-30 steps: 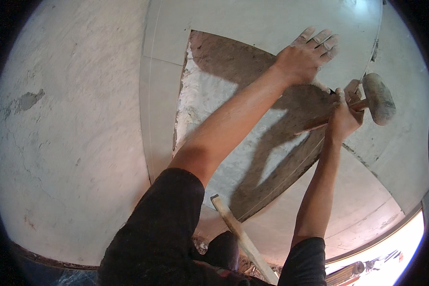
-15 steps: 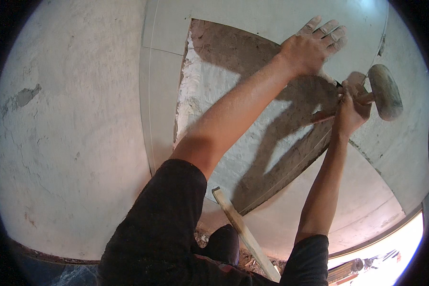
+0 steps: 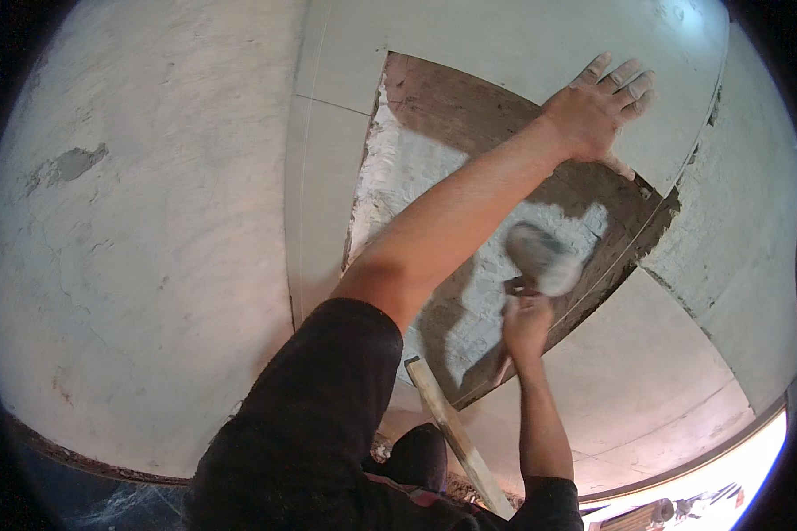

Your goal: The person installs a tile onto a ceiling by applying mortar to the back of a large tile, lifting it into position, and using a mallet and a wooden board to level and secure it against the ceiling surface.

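Observation:
My left hand (image 3: 593,111) lies with spread fingers on the large pale tile (image 3: 505,40) at the top, just over the edge of an untiled gap. In my right hand (image 3: 527,323) is a mallet (image 3: 540,257), gripped by its handle; its grey, rounded head is blurred by motion and hangs in front of the gap. Inside the gap the brown surface (image 3: 452,93) shows around a rough patch of whitish mortar (image 3: 416,164). My left forearm crosses the gap and hides part of it.
A wooden batten (image 3: 452,425) leans at the gap's lower corner. Pale tiles (image 3: 328,177) border the gap on the left and lower right (image 3: 646,354). A thin string runs along its edges. A plastered wall (image 3: 150,265) with a grey patch stretches along the left.
My right hand has swung the mallet down and left, from beside the right-hand tile to in front of the gap. My left hand stays on the upper tile; the view has shifted slightly.

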`<move>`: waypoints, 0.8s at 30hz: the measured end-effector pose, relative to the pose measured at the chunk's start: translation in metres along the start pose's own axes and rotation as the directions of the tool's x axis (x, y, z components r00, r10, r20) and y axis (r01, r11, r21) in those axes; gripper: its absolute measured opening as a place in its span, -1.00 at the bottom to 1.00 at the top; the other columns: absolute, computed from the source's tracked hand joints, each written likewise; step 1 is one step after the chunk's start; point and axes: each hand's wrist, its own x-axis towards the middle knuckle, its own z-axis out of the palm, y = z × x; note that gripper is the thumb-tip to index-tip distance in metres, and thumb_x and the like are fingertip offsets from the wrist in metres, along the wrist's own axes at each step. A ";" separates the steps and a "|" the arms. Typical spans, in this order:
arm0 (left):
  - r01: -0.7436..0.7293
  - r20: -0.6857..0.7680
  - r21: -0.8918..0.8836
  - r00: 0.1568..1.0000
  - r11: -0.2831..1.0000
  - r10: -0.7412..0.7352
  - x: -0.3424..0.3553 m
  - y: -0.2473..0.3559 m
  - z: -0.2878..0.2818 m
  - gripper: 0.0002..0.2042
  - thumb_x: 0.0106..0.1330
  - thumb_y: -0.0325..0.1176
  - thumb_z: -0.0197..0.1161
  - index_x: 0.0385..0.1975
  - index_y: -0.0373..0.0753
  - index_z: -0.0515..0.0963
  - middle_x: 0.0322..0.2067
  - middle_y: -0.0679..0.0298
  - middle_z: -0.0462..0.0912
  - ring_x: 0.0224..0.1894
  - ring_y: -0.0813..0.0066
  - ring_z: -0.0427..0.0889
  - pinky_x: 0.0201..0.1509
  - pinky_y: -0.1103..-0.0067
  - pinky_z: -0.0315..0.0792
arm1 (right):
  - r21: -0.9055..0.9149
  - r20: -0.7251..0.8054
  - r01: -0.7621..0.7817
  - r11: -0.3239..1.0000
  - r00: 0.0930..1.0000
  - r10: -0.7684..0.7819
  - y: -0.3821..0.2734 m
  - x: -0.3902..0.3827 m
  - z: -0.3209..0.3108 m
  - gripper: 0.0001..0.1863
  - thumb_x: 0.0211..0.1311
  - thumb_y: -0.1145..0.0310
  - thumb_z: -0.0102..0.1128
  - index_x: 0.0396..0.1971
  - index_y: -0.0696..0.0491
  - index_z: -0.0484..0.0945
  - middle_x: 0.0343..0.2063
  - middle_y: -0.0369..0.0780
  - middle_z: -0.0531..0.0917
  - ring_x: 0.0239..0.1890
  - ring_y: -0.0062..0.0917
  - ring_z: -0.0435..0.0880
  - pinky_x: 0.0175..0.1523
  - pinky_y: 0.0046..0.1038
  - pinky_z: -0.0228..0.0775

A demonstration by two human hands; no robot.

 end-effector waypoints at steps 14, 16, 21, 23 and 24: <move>0.003 0.016 0.093 1.000 0.996 -0.005 0.000 0.000 -0.007 0.21 -0.05 0.66 0.10 0.50 -0.19 0.21 0.55 0.14 0.12 0.61 0.09 -0.05 0.64 0.02 -0.26 | 0.050 -0.196 0.879 0.474 0.474 -0.859 -0.220 0.120 0.116 -0.74 0.46 0.24 0.14 -0.03 0.08 0.45 -0.27 0.03 0.64 -0.21 0.07 0.65 -0.14 -0.05 0.49; 0.001 0.018 0.101 1.000 0.995 -0.002 0.001 -0.001 -0.006 0.21 -0.05 0.66 0.11 0.50 -0.18 0.21 0.55 0.15 0.12 0.61 0.09 -0.05 0.65 0.03 -0.27 | 0.020 -0.104 0.816 0.578 0.577 -0.810 -0.237 0.126 0.124 -0.73 0.47 0.20 0.12 -0.05 0.09 0.45 -0.32 0.05 0.65 -0.23 0.07 0.67 -0.16 -0.01 0.48; -0.013 0.059 0.116 0.998 0.993 0.006 0.004 -0.005 -0.007 0.19 -0.04 0.63 0.14 0.50 -0.16 0.20 0.55 0.19 0.11 0.61 0.12 -0.05 0.65 0.03 -0.26 | -0.148 0.034 0.708 0.691 0.702 -0.712 -0.255 0.146 0.136 -0.67 0.49 0.12 0.08 -0.04 0.09 0.48 -0.30 0.08 0.70 -0.24 0.11 0.70 -0.14 0.07 0.50; -0.002 0.042 0.089 0.999 0.996 -0.002 0.004 -0.005 -0.007 0.18 -0.04 0.62 0.15 0.50 -0.17 0.20 0.55 0.19 0.11 0.61 0.11 -0.04 0.65 0.03 -0.26 | -0.049 -0.041 0.751 0.659 0.657 -0.752 -0.253 0.146 0.138 -0.68 0.50 0.13 0.06 -0.08 0.11 0.46 -0.34 0.12 0.67 -0.24 0.11 0.68 -0.17 0.06 0.48; 0.001 0.031 0.073 1.000 0.997 -0.003 0.003 -0.005 -0.007 0.18 -0.04 0.62 0.15 0.50 -0.17 0.21 0.55 0.19 0.11 0.61 0.11 -0.04 0.65 0.03 -0.26 | -0.056 -0.002 0.746 0.663 0.664 -0.748 -0.251 0.146 0.140 -0.67 0.50 0.12 0.06 -0.08 0.12 0.46 -0.35 0.13 0.67 -0.25 0.12 0.68 -0.17 0.08 0.47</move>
